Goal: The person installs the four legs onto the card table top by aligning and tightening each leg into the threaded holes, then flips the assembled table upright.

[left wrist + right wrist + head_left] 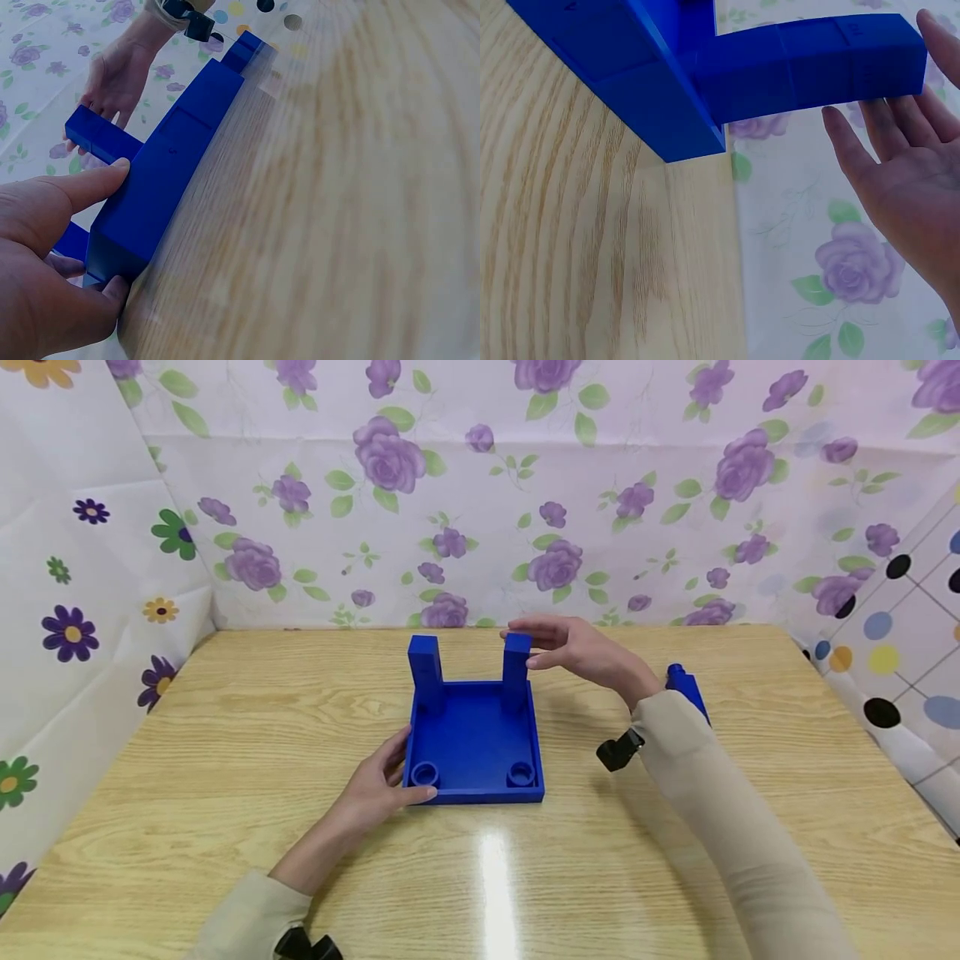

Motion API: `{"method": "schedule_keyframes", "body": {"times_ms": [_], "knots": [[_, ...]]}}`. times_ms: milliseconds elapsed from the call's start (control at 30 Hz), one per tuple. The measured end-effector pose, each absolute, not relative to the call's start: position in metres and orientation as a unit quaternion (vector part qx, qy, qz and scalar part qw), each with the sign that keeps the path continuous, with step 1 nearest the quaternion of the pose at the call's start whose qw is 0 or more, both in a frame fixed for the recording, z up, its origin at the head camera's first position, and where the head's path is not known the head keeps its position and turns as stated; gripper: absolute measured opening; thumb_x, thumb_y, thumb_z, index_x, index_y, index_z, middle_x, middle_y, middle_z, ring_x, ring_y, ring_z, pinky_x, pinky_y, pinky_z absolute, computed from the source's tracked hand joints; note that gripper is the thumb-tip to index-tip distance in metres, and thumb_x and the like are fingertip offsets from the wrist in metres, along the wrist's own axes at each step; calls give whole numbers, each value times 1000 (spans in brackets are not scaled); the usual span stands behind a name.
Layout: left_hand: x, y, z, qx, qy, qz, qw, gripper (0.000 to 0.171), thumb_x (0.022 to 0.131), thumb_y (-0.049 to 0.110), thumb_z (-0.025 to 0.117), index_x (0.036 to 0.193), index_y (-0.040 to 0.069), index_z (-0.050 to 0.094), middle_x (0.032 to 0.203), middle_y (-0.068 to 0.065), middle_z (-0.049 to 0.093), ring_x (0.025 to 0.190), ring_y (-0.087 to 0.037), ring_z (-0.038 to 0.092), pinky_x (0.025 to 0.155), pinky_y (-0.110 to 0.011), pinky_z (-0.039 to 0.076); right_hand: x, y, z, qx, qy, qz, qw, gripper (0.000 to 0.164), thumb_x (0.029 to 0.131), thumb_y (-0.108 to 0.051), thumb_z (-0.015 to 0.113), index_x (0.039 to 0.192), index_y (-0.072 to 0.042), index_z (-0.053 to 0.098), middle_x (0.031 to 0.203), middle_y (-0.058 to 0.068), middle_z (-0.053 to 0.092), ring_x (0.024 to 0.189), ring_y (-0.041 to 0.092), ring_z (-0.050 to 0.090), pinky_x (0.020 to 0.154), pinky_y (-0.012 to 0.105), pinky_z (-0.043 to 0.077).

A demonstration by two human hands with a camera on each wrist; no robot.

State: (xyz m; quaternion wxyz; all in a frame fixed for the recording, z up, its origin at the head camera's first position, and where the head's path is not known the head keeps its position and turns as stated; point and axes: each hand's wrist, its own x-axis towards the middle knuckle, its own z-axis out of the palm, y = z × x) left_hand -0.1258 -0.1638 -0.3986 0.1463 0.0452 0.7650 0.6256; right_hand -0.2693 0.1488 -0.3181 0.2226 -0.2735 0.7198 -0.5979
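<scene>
A blue square base [474, 796] with a raised rim lies on the table. Two square posts stand upright at its back corners, the left post [426, 672] and the right post [515, 672]. Round sockets show at both front corners, one being the right socket [521, 774]. My left hand [378, 785] grips the front left corner, thumb along the front side and fingers on the left side. Around the top of the right post, my right hand [573, 649] is loosely spread, thumb beside it and fingers partly hidden behind it; firm contact is not visible.
Another blue post [686, 687] with a round peg end lies on the wooden table [262, 718] at the right, partly hidden by the right forearm. A flowered cloth [465, 493] hangs along the table's back edge.
</scene>
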Motion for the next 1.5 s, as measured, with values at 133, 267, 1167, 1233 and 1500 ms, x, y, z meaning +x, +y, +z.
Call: {"method": "schedule_keyframes", "body": {"times_ms": [133, 267, 1167, 1233, 1500], "knots": [[-125, -164, -400, 45, 765, 625, 149, 95, 83, 4, 76, 155, 6, 15, 155, -23, 22, 141, -37, 22, 110, -44, 30, -272, 147, -322, -279, 706, -609, 231, 60, 91, 0, 64, 146, -1, 40, 146, 17, 44, 132, 25, 43, 102, 38, 43], [-125, -163, -400, 49, 763, 627, 149, 94, 83, 4, 76, 155, 5, 15, 154, -24, 21, 141, -38, 22, 110, -45, 30, -272, 146, -325, -278, 709, -608, 225, 57, 91, 1, 64, 144, -1, 43, 142, 21, 46, 128, 26, 47, 98, 37, 47], [-128, -163, -400, 46, 762, 629, 148, 96, 82, 6, 77, 155, 6, 16, 154, -22, 23, 141, -38, 23, 111, -46, 28, -261, 134, -326, -210, 826, -516, 86, 49, 82, -19, 80, 125, -8, 61, 114, 8, 61, 103, 23, 58, 85, 40, 50], [-127, -163, -400, 45, 764, 627, 147, 96, 82, 6, 78, 155, 5, 16, 154, -22, 23, 141, -38, 23, 111, -46, 29, -259, 131, -328, -208, 825, -521, 71, 47, 81, -19, 81, 122, -8, 61, 110, 9, 62, 100, 22, 59, 82, 38, 51], [-127, -165, -400, 40, 763, 627, 148, 96, 81, 4, 77, 155, 6, 16, 155, -22, 22, 141, -37, 23, 111, -45, 29, -250, 119, -332, -166, 843, -512, 15, 48, 79, -23, 83, 117, -5, 60, 107, 10, 62, 98, 24, 59, 80, 37, 51]]}}
